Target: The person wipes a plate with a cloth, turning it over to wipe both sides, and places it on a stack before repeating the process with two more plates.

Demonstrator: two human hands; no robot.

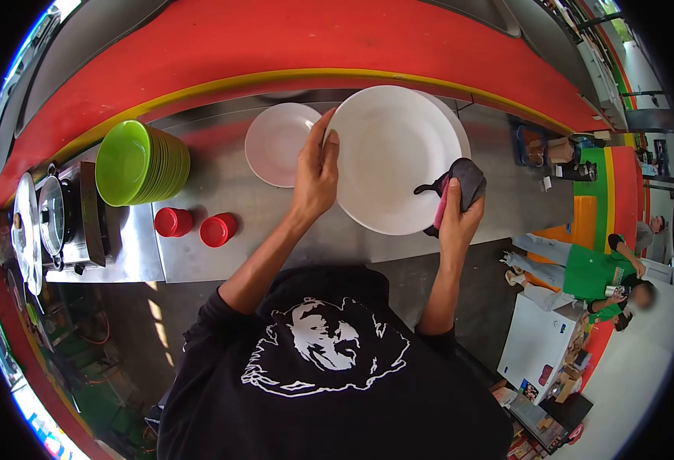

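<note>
- The large white plate (394, 157) is round, plain and glossy, with a shallow well and a broad rim. It is held tilted up off the steel counter, its inner face turned toward the camera, gripped at its left edge and met at its lower right edge.
- The cloth (459, 188) is dark grey with a pink fold showing, bunched up and pressed against the plate's lower right rim; a loose corner lies across the white face.
- A second white rim seems to show just behind the plate's right edge, perhaps another plate; the view is too distorted to be sure.
</note>
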